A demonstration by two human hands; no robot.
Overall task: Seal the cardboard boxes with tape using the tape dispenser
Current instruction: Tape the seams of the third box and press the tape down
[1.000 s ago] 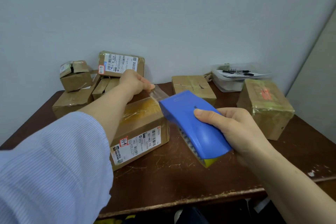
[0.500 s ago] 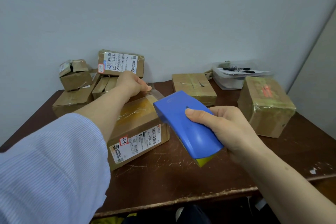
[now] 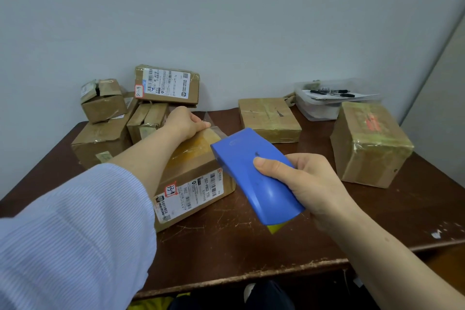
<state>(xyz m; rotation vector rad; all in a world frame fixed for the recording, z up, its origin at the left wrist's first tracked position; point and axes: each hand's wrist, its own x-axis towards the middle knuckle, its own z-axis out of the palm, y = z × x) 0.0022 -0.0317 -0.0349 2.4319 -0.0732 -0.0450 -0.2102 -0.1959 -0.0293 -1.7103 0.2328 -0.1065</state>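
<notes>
A flat cardboard box (image 3: 193, 184) with a white shipping label lies on the brown table (image 3: 251, 246) in front of me. My left hand (image 3: 185, 122) pinches the free end of clear tape (image 3: 214, 129) at the box's far top edge. The tape runs back to a blue tape dispenser (image 3: 254, 173) with a yellow tip. My right hand (image 3: 302, 184) grips that dispenser just above the box's right end.
Several cardboard boxes are piled at the back left (image 3: 103, 118), one labelled box (image 3: 167, 84) on top. A flat taped box (image 3: 269, 118) and a taller taped box (image 3: 367, 143) stand to the right. A clear plastic container (image 3: 319, 106) holds pens.
My left hand has lowered the tape end onto the far edge of the box. My right hand has brought the dispenser a little left and down, closer to the box top.
</notes>
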